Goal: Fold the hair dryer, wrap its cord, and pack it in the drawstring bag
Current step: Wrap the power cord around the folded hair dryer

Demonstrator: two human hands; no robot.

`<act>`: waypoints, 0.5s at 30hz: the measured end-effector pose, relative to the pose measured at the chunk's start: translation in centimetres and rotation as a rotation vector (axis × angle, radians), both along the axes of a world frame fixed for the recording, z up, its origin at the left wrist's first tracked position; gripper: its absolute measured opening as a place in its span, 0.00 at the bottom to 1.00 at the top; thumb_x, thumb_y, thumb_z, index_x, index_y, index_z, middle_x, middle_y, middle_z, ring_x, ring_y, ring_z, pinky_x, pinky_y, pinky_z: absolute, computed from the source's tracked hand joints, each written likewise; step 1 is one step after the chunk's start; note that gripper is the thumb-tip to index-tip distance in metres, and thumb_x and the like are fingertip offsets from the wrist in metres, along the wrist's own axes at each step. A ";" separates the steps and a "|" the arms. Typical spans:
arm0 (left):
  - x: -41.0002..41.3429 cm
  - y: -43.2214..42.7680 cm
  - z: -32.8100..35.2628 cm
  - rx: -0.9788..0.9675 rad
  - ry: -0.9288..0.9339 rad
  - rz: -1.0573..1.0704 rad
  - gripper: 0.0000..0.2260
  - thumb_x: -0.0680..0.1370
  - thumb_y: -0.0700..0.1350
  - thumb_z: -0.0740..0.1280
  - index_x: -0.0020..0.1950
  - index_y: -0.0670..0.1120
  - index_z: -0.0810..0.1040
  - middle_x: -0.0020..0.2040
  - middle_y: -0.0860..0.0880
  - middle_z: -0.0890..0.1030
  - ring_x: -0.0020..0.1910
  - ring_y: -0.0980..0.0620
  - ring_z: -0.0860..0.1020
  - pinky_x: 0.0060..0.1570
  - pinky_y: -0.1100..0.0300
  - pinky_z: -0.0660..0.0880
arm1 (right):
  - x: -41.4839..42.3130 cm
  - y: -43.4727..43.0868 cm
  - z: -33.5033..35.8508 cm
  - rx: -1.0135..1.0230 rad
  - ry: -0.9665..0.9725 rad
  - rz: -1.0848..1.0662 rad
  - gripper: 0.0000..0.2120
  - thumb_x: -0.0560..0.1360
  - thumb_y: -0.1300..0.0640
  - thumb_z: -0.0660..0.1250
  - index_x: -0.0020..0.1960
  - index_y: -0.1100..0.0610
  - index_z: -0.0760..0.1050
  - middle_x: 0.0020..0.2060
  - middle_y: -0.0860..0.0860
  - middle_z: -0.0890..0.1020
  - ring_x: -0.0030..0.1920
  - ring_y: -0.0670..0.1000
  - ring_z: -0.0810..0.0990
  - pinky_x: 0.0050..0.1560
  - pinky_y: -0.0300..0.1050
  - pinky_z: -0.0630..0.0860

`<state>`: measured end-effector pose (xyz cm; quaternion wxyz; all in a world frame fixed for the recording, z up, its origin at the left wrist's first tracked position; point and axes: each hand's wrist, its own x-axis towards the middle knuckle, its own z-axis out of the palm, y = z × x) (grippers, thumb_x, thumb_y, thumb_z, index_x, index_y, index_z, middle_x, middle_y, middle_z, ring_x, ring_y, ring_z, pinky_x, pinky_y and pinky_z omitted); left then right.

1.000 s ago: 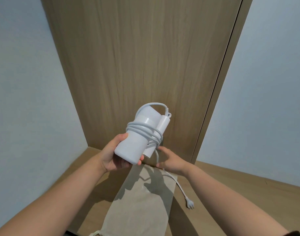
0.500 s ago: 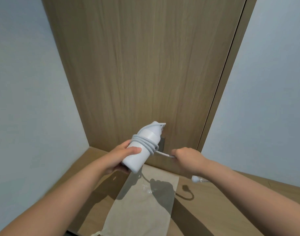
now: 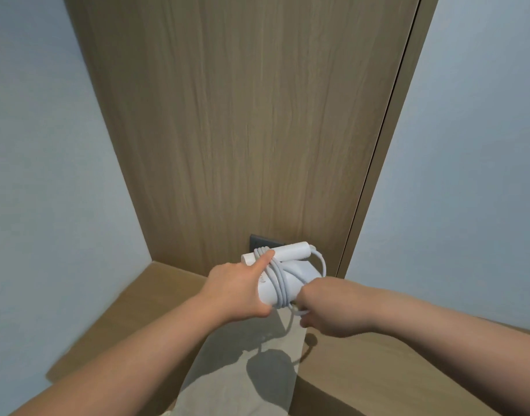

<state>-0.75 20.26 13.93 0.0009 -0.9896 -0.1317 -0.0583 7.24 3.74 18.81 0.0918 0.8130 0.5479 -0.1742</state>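
Observation:
A white folded hair dryer (image 3: 299,273) is held in the air above the wooden shelf. Its handle (image 3: 290,251) lies folded against the body. My left hand (image 3: 236,291) grips the dryer's left end, index finger stretched along the top. Several turns of white cord (image 3: 280,280) circle the body and handle. My right hand (image 3: 326,307) is closed on the loose end of the cord just below the dryer's right side. The plug is hidden. A beige drawstring bag (image 3: 242,373) lies flat on the shelf below the hands.
A wooden shelf (image 3: 377,379) fills the lower view, in a corner with pale blue walls on both sides. A tall wooden panel (image 3: 242,130) rises behind, with a dark wall socket (image 3: 259,243) partly behind the dryer.
The dryer has turned from upright to lying sideways. My right hand has come in from the right to below the dryer, taking the cord around it. The plug has left view.

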 end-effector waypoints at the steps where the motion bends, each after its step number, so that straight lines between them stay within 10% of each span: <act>1: -0.1 0.2 -0.4 0.043 -0.003 -0.020 0.42 0.68 0.61 0.64 0.77 0.59 0.46 0.52 0.48 0.80 0.48 0.44 0.79 0.39 0.57 0.69 | 0.0 0.1 0.7 0.003 0.001 0.013 0.12 0.77 0.54 0.62 0.38 0.59 0.72 0.34 0.55 0.75 0.34 0.55 0.71 0.31 0.45 0.65; 11: -2.0 2.4 -2.3 0.135 -0.067 -0.333 0.41 0.63 0.57 0.69 0.74 0.57 0.58 0.38 0.49 0.76 0.34 0.49 0.76 0.28 0.62 0.64 | 5.7 1.9 4.3 0.251 0.056 -0.130 0.07 0.74 0.59 0.65 0.43 0.59 0.81 0.38 0.51 0.82 0.39 0.51 0.78 0.39 0.43 0.73; 15: -2.7 2.9 -2.1 0.088 -0.017 -0.270 0.40 0.65 0.59 0.66 0.75 0.59 0.54 0.40 0.50 0.77 0.37 0.49 0.76 0.30 0.61 0.63 | 6.3 1.9 4.0 0.316 -0.200 -0.111 0.14 0.73 0.47 0.68 0.40 0.58 0.80 0.42 0.53 0.80 0.44 0.55 0.77 0.40 0.48 0.72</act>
